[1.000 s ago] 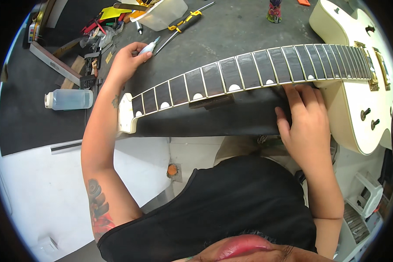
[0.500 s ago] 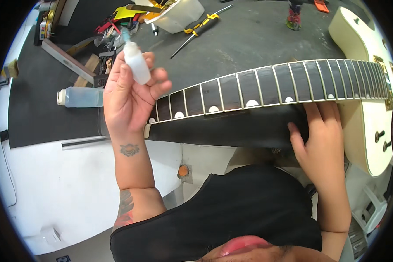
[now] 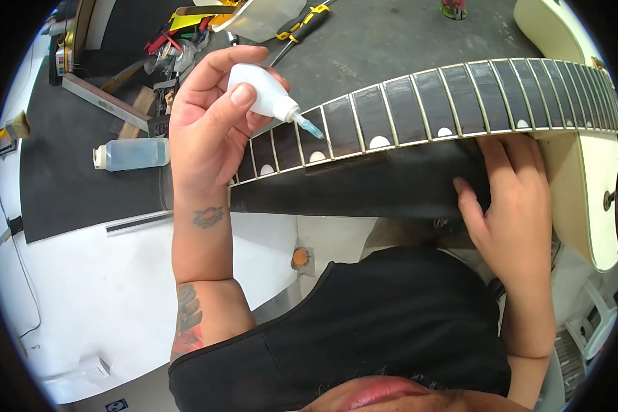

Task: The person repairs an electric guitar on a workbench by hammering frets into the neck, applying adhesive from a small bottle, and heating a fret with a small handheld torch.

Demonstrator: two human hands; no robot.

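My left hand point(image 3: 216, 113) is closed around a small white squeeze bottle point(image 3: 259, 89), tilted with its pale blue nozzle tip point(image 3: 310, 128) pointing down over the guitar's dark fretboard point(image 3: 340, 127). I cannot tell whether the tip touches the wood. Across the bench lies the guitar, its cream body point(image 3: 587, 199) at the right and its neck running left. White half-round inlays line the near edge of the fretboard. My right hand point(image 3: 508, 185) lies by the neck near the body, fingers stretched with their ends hidden under the neck's edge, thumb apart.
Left of my left hand lies a bottle of pale blue liquid point(image 3: 134, 154) on the dark bench mat point(image 3: 55, 199). Behind it are a metal bar point(image 3: 103, 103) and assorted tools. A translucent tub point(image 3: 268, 17) and a yellow-and-black screwdriver point(image 3: 303, 24) are at the back.
My left hand has turned the squeeze bottle from tip up to tip down over the fretboard. My right hand stays by the neck. The whole view has shifted slightly.
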